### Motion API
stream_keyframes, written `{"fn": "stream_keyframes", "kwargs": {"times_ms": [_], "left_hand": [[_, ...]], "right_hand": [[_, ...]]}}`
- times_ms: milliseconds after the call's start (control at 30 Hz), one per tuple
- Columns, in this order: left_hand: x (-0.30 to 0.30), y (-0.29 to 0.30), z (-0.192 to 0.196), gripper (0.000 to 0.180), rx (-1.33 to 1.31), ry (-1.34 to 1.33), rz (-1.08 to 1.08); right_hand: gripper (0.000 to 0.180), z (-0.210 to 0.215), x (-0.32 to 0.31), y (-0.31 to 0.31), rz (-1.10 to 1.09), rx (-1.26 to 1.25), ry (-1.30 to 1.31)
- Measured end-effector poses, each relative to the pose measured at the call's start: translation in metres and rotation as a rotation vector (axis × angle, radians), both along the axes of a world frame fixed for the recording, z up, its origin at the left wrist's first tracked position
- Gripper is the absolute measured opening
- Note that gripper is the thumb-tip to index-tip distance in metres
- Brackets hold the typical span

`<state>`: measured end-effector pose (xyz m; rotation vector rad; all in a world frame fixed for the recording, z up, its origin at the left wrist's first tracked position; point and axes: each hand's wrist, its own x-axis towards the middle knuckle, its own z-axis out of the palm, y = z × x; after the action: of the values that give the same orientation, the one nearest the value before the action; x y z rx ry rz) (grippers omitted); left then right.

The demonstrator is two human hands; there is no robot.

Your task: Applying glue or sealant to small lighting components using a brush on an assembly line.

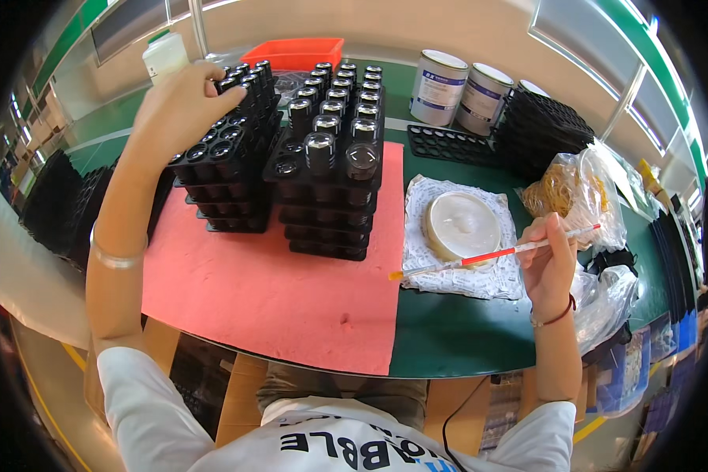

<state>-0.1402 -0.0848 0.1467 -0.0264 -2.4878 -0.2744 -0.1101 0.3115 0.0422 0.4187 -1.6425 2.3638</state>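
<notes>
Two stacks of trays (326, 228) stand side by side on the pink sheet (291, 307), shiny-topped cylinders (320, 153) upright in their pockets, presumably so that we can reach each top from above. Our left hand (173, 106) is at the far part of the left stack, fingers bent; we cannot tell whether they pinch a cylinder. Our right hand (544, 256) pinches the brush (488, 256) pen-fashion, probably for fine control of the tip. The dish (434, 238) sits on paper (488, 285), likely to keep drips off the table. We hold the brush above the near side of the dish; contact cannot be judged. Its long axis runs crosswise, bristles pointing left and slightly toward us over the sheet's right edge, handle end right and slightly away.
</notes>
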Motion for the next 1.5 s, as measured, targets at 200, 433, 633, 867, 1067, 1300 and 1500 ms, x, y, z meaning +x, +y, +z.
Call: {"fn": "stream_keyframes", "kwargs": {"times_ms": [200, 433, 633, 867, 1067, 1300, 1500], "left_hand": [[0.054, 0.045, 0.001, 0.019, 0.034, 0.153, -0.257], [0.063, 0.057, -0.013, 0.027, 0.112, 0.05, -0.419], [0.042, 0.064, -0.033, 0.026, 0.068, 0.135, -0.466], [0.053, 0.08, -0.036, 0.024, 0.039, 0.367, -0.388], [0.083, 0.092, -0.069, 0.037, -0.186, 0.163, -0.945], [0.058, 0.098, -0.137, 0.033, 0.223, -0.1, -1.084], [0.054, 0.093, -0.135, 0.029, 0.468, -0.595, -0.928]], "right_hand": [[0.032, 0.001, -0.001, -0.001, 0.004, 0.003, -0.003], [0.032, 0.002, -0.002, -0.001, -0.028, 0.007, 0.014], [0.029, 0.004, -0.003, 0.006, -0.327, -0.074, 0.165], [0.038, 0.01, 0.001, 0.018, -0.566, 0.223, 0.624], [0.042, 0.006, -0.001, 0.025, -0.541, 0.442, 0.866], [0.035, 0.001, -0.002, 0.012, -0.493, 0.672, 0.72], [0.03, 0.003, -0.002, 0.006, -0.488, 0.861, 0.691]]}}
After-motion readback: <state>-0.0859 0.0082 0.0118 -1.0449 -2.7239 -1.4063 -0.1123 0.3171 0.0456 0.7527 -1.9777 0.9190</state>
